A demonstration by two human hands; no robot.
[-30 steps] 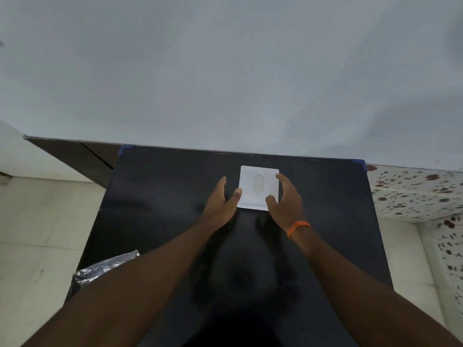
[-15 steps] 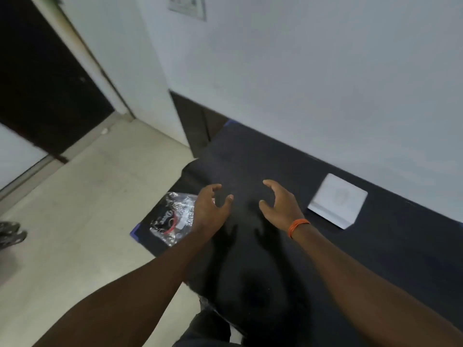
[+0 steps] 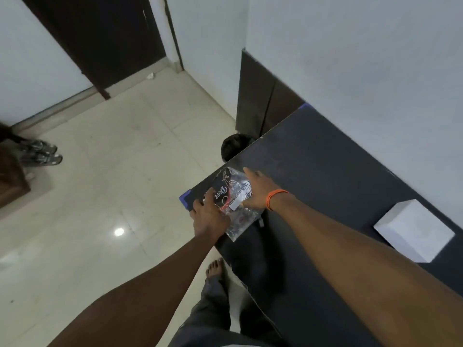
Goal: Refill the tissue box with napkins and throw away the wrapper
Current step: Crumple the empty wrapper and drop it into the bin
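A clear plastic wrapper (image 3: 234, 196) with red and white print lies at the left end of the black table (image 3: 325, 171). My left hand (image 3: 210, 215) grips its near left side at the table corner. My right hand (image 3: 258, 189), with an orange band at the wrist, lies on the wrapper's right side, fingers spread along it. The white tissue box (image 3: 413, 230) stands shut on the table, far to the right of both hands.
A dark bin (image 3: 234, 146) stands on the floor just beyond the table's left edge. My bare foot (image 3: 215, 269) is on the pale tiles by the table. A pair of shoes (image 3: 41, 152) lies at far left, and a dark door (image 3: 100, 41) stands behind.
My view has swung left from the tissue box. Both hands left the box, moved over the table to the wrapper at its left end, and now hold it.
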